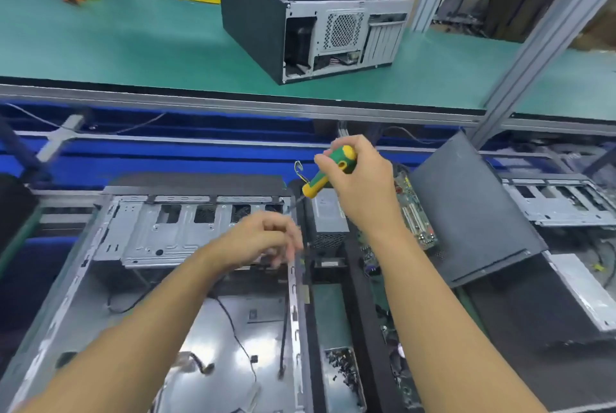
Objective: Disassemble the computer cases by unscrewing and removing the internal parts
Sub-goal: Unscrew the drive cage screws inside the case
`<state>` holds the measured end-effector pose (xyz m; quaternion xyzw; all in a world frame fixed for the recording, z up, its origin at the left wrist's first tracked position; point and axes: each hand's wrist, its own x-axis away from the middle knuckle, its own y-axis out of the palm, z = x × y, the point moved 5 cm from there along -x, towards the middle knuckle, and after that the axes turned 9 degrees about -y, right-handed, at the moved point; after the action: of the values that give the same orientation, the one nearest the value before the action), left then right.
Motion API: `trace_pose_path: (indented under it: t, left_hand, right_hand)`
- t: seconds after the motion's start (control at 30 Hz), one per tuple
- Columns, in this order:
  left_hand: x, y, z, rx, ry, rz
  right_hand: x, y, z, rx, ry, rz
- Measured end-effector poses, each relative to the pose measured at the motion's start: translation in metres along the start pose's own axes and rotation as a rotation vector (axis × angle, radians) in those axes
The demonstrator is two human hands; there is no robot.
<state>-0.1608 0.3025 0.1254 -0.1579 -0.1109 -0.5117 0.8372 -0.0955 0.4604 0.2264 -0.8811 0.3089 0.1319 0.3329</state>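
Curled and blurred, the left hand [263, 241] is held at the right wall of the open computer case [76, 279]; whether anything is pinched cannot be told. A green-and-yellow screwdriver [328, 172] is gripped by the right hand [361, 189]. The case is judged largely gutted: drive cage [173, 232] and loose cables [282, 346] are left inside, power supply [325, 212] and motherboard [415, 212] laid aside at right.

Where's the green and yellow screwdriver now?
In the head view, the screwdriver is gripped in the right hand right of centre, its shaft slanting down toward the right corner of the open case, above the left hand.
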Motion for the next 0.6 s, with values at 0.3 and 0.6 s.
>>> trace_pose_path:
  t: [0.3,0.6]
  left_hand:
    - [-0.026,-0.041,-0.044,-0.33,-0.004,0.324]
    - [-0.038,-0.028,-0.046,-0.41,0.003,0.343]
  right_hand:
    - [0.003,0.057,-0.011,0.154,0.002,-0.404]
    - [0.006,0.062,-0.011,0.172,-0.009,-0.458]
